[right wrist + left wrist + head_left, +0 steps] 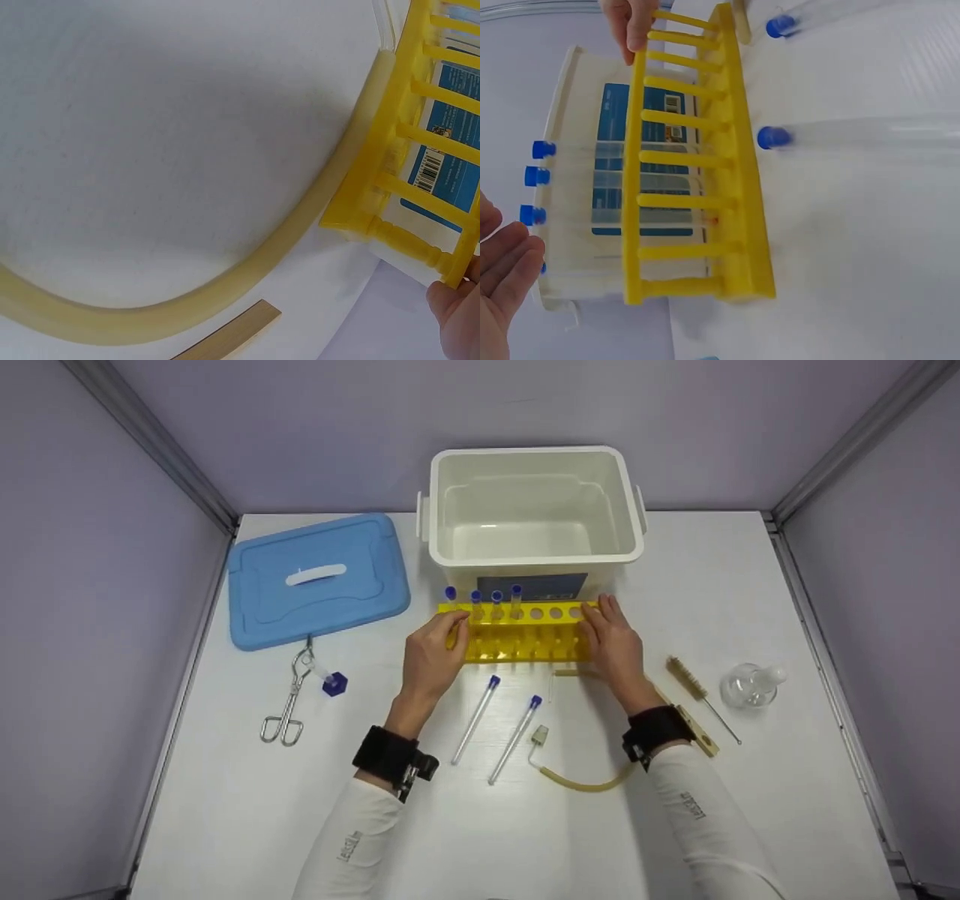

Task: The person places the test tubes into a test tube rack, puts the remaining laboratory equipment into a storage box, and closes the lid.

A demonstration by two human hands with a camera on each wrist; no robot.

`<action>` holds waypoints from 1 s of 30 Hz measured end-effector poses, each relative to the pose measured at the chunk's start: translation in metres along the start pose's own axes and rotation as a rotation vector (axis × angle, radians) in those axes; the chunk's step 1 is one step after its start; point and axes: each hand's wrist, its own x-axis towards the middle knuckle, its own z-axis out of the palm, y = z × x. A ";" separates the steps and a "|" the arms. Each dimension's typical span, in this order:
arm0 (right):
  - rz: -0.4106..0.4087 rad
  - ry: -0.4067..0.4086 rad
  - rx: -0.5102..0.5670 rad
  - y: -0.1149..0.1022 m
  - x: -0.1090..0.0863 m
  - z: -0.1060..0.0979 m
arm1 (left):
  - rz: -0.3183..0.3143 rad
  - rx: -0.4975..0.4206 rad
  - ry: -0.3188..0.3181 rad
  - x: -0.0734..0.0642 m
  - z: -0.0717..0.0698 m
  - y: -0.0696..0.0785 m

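Observation:
A yellow test tube rack (529, 641) stands in front of the white bin, with several blue-capped test tubes (649, 181) upright in its holes toward the left end. My right hand (615, 649) pinches the rack's right end at the top bar; the thumb (448, 301) shows on that bar in the right wrist view. At the other end is my left hand (435, 656). In the left wrist view its loosely bent fingers (517, 274) are close beside the blue caps, holding nothing I can see. Two more capped tubes (474, 721) lie on the table before the rack.
Behind stands the white bin (536, 562), its blue lid (319, 607) to the left. Metal tongs (291, 705) and a blue-based glass piece (334, 684) lie below the lid. Tan tubing (589, 787), a wooden clamp (699, 733), a brush (686, 678) and a glass bottle (748, 688) are rightward.

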 end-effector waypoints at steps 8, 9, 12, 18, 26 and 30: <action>-0.034 0.047 0.015 0.001 0.002 -0.002 | -0.113 0.159 -0.096 -0.022 -0.005 -0.034; -0.028 0.040 0.017 0.001 0.003 -0.003 | -0.140 0.182 -0.127 -0.025 -0.005 -0.038; -0.005 0.018 0.013 0.000 0.003 -0.003 | -0.215 0.240 -0.225 -0.033 -0.004 -0.048; 0.000 0.013 0.015 0.000 0.002 -0.003 | -0.301 0.283 -0.448 -0.049 0.004 -0.063; 0.018 -0.026 0.013 -0.001 0.001 0.000 | -0.228 0.287 -0.600 -0.070 0.016 -0.075; 0.021 -0.011 0.012 0.000 0.000 -0.001 | -0.169 0.273 -0.603 -0.072 0.019 -0.078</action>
